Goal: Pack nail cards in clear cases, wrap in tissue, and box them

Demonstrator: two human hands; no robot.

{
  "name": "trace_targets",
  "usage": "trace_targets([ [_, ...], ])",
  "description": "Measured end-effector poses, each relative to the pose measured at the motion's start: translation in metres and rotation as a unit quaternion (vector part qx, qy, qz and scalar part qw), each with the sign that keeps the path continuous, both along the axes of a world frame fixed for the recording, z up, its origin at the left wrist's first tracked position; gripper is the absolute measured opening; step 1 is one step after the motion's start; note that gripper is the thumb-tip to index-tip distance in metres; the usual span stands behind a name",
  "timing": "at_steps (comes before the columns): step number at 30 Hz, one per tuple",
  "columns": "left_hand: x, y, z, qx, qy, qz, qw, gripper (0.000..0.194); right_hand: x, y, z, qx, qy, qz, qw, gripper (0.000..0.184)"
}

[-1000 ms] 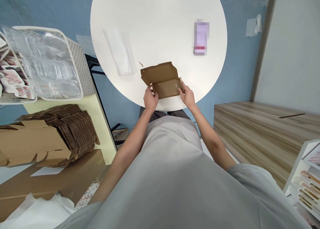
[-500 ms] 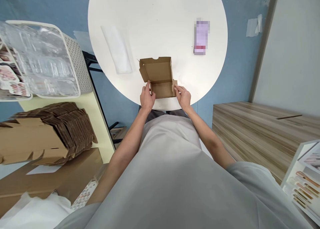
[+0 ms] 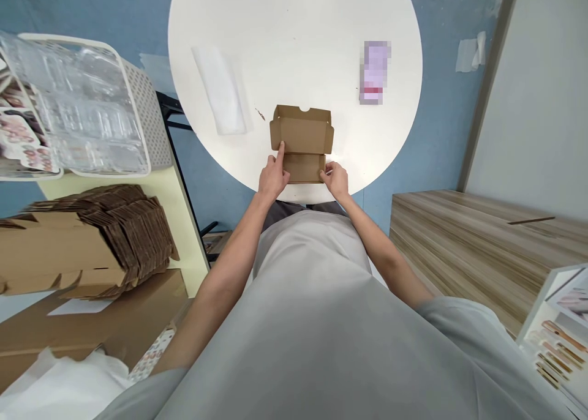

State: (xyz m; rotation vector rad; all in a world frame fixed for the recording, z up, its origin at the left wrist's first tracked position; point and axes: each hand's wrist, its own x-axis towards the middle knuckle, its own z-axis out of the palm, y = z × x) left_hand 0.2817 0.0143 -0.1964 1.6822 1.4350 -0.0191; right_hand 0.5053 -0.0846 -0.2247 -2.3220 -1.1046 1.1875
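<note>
A small brown cardboard box (image 3: 303, 169) rests near the front edge of the round white table (image 3: 294, 59). Its lid (image 3: 302, 132) is raised, with side flaps standing out and a notch in the far edge. My left hand (image 3: 272, 176) grips the box's left end, thumb at the near corner and index finger stretched along the lid's left flap. At the right end, my right hand (image 3: 337, 180) pinches the side wall between thumb and fingers. The inside that shows holds nothing.
A translucent white sleeve (image 3: 223, 95) lies on the table's left, a pixelated purple item (image 3: 375, 71) on its right. At left are a white basket (image 3: 149, 111) of clear plastic trays and a stack of folded cardboard boxes (image 3: 138, 242). A wood-grain cabinet (image 3: 459, 236) stands at right.
The right side flap has been folded inward into the box's end wall. The lid has straightened and its flaps now show on both sides. My left index finger has stretched onto the lid's flap.
</note>
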Motion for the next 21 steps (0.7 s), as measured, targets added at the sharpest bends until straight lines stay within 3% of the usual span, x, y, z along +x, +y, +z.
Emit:
trace_targets([
  [6, 0.005, -0.002, 0.011, 0.038, 0.009, -0.026, 0.999, 0.091, 0.005, 0.015, 0.006, -0.021, -0.078, 0.016, 0.997, 0.013],
  [14, 0.005, 0.013, 0.015, 0.033, -0.060, 0.004, 0.998, 0.071, 0.017, 0.038, 0.022, 0.003, -0.080, 0.005, 0.997, 0.024],
  [18, -0.013, 0.035, 0.023, 0.076, -0.053, 0.104, 0.990, 0.034, 0.022, 0.045, 0.033, -0.014, -0.072, -0.008, 0.997, 0.035],
  [21, -0.039, 0.076, 0.019, 0.143, 0.004, 0.224, 0.964, 0.029, 0.027, 0.048, 0.040, -0.026, -0.067, -0.020, 0.997, 0.037],
])
